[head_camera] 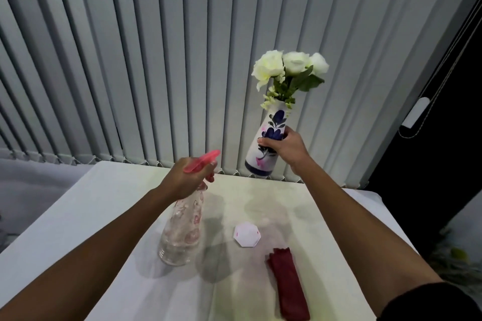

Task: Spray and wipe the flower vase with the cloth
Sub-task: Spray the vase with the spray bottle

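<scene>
My right hand (285, 147) grips a white vase (263, 150) painted with blue and pink flowers, held up above the table's far edge and tilted to the right. White flowers (290, 68) with green leaves stand in its neck. My left hand (186, 178) is closed around the pink trigger head of a clear spray bottle (182, 227), lifted off the table with its nozzle pointing toward the vase. A folded dark red cloth (288, 285) lies on the table near the front right, untouched.
The table (104, 216) is covered with a white cloth. A small white hexagonal coaster (247, 234) lies in its middle. Grey vertical blinds (156, 60) hang close behind the table. A dark panel (430, 151) stands at the right.
</scene>
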`<state>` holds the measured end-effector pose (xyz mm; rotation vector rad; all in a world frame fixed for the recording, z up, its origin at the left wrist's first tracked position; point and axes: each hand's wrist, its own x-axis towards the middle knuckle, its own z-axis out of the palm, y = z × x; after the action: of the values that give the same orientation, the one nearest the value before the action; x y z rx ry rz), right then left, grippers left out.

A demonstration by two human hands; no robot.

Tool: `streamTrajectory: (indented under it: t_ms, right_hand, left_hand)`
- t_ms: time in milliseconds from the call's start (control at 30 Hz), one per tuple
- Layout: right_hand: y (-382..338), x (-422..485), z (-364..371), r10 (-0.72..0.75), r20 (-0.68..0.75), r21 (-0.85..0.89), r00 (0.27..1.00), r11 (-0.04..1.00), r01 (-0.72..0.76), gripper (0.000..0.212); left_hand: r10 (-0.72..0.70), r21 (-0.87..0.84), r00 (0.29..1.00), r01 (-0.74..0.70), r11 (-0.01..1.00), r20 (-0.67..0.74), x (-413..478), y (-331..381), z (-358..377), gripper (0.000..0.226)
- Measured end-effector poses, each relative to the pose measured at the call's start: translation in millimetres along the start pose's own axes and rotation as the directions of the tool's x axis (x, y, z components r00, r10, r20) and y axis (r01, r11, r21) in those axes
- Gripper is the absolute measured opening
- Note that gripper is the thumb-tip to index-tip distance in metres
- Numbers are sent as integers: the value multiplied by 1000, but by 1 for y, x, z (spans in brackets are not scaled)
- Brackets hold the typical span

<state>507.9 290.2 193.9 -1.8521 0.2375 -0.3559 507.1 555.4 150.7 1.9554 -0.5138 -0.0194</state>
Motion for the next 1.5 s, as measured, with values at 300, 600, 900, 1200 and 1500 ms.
streamTrajectory:
  t_ms: [300, 600, 900, 1200, 1500]
  right_hand:
    - [92, -37, 44, 113, -101, -222, 988, 966, -133, 64]
    - [155, -82, 66, 184, -76, -236, 980, 952, -197, 47]
    - [176, -83, 78, 227, -109, -230, 968, 942, -246, 49]
    - [185, -89, 86, 209, -140, -225, 968, 945, -237, 55]
    - [177, -85, 83, 214, -68, -231, 974, 947, -224, 54]
  left_hand:
    - [-45, 57, 933, 70, 996, -357, -5, -48, 7, 44]
    - [-26, 147, 900, 100, 984, -435, 6, -80, 13, 44]
    - [-112, 48, 888, 149, 988, -446, 0, -108, 6, 38]
    - [-189, 62, 827, 259, 964, -529, -7, -112, 14, 35]
    - [13, 263, 727, 232, 937, -686, -67, -112, 96, 36]
